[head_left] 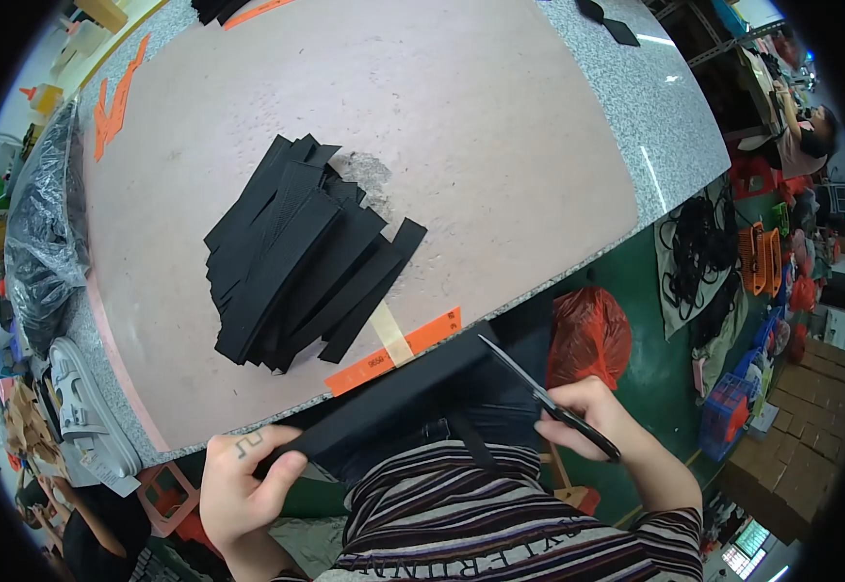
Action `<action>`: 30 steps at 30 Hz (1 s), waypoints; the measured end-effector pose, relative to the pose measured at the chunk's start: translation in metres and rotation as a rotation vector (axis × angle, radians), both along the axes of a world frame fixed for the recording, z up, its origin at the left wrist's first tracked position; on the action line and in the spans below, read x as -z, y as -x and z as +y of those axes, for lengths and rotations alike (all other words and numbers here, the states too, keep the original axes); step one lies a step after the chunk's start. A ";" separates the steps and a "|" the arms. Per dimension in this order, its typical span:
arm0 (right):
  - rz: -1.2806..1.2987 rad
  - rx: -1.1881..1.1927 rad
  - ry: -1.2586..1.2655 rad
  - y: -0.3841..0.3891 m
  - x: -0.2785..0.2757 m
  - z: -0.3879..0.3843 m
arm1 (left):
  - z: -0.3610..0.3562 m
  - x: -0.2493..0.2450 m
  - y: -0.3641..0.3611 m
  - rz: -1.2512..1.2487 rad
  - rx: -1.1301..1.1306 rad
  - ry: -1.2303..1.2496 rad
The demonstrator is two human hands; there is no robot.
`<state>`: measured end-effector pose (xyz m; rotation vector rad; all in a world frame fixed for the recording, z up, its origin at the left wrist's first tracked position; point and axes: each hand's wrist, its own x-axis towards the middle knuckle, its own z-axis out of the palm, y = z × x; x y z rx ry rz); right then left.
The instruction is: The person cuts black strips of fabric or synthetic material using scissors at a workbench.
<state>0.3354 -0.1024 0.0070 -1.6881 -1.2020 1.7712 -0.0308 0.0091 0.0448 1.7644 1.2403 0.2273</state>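
Note:
My left hand (245, 480) pinches one end of a wide black fabric strip (398, 393) between thumb and fingers. The strip stretches along the near table edge toward the right, over my lap. In my right hand (592, 415) is a pair of scissors (517, 367), its blades pointing up and left beside the strip's far end. A narrow dark piece (471, 441) hangs down near my waist. Beyond the strip, a loose pile of black fabric strips (282, 242) lies overlapping on the table mat (481, 136).
Yellowish tape holds an orange paper strip (398, 351) at the table's front edge. A plastic-wrapped bundle (44, 233) and a white shoe (88, 407) sit on the left. To the right are a red plastic bag (587, 335), black cords (699, 252) and another person (801, 141).

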 end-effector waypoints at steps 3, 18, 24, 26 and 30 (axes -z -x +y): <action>0.029 -0.019 0.090 0.004 0.016 0.003 | -0.001 0.011 -0.009 0.086 -0.070 -0.035; 0.027 0.014 0.178 0.007 0.030 0.003 | -0.002 0.035 -0.020 0.083 -0.081 -0.164; -0.035 0.029 0.261 0.009 0.025 0.007 | 0.001 0.038 -0.032 0.089 -0.170 -0.145; -0.033 0.043 0.269 0.011 0.023 0.008 | 0.001 0.039 -0.036 0.116 -0.207 -0.129; -0.041 0.044 0.265 0.011 0.023 0.008 | 0.002 0.039 -0.040 0.118 -0.232 -0.118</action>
